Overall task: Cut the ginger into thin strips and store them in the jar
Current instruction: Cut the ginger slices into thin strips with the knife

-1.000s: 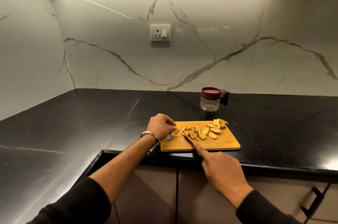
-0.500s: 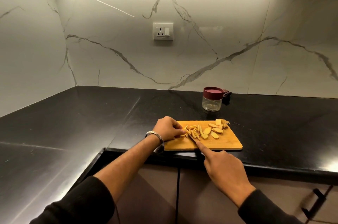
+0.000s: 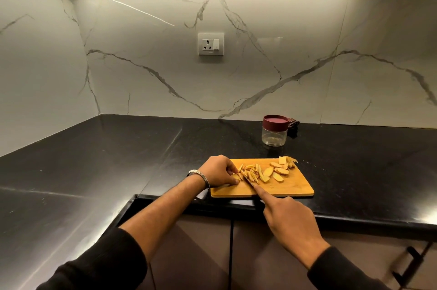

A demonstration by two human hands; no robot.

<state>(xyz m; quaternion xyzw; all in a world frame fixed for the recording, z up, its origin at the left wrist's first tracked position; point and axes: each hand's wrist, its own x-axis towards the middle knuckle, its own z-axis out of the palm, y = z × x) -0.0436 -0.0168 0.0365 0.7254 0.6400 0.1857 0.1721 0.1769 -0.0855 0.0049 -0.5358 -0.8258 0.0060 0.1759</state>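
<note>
Ginger (image 3: 264, 171) lies on the wooden cutting board (image 3: 293, 189), a little below the middle of the frame, at the front edge of the black counter (image 3: 118, 159).

Head view: compared with a second ago, the left hand (image 3: 218, 171) has moved right, from the left edge of the board up to the pile. Its curled fingers now pinch a ginger piece (image 3: 235, 176) at the left end of the pile. The small grey thing that showed under this hand a second ago is not visible now. The right hand (image 3: 287, 221) stays in the same place, closed around a knife handle that I cannot see, with the forefinger stretched along the back of the knife (image 3: 249, 180). The blade tip rests among the strips. In my judgement, a new piece is being put under the blade, so the cutting goes on and the storing has not begun.

Count: one board, one knife, one jar (image 3: 274, 133), and two hands. The jar stands above the board, with its dark red lid on, and looks empty. Thin strips lie at the left, too many and too small to count. About six wider slices lie at the right. One wall socket (image 3: 210, 44) is at the upper centre.
</note>
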